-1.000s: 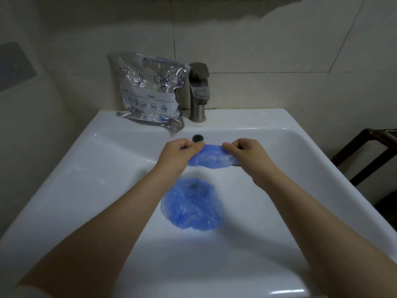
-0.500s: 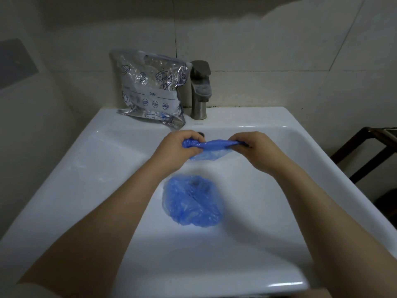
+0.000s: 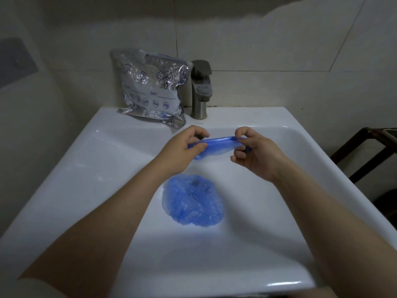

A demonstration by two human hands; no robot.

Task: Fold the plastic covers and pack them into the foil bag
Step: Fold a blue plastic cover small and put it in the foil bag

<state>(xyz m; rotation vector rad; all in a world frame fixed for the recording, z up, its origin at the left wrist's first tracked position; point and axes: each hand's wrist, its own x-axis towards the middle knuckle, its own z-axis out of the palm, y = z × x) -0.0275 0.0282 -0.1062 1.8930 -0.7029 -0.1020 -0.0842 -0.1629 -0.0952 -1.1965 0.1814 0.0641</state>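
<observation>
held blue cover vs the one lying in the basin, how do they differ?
The held cover is folded into a narrow strip; the basin cover lies spread and crumpled. The held cover is pinched between left hand and right hand; the basin cover is untouched on the sink. Both are blue translucent plastic.

2 bare forearms, a pale sleeve edge [image 3: 32, 287] at lower left.

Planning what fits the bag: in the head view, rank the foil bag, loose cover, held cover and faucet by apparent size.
1. foil bag
2. loose cover, though nearer the camera, so this gap is unsure
3. faucet and held cover, pinched by left hand and right hand: too alike to rank
</observation>
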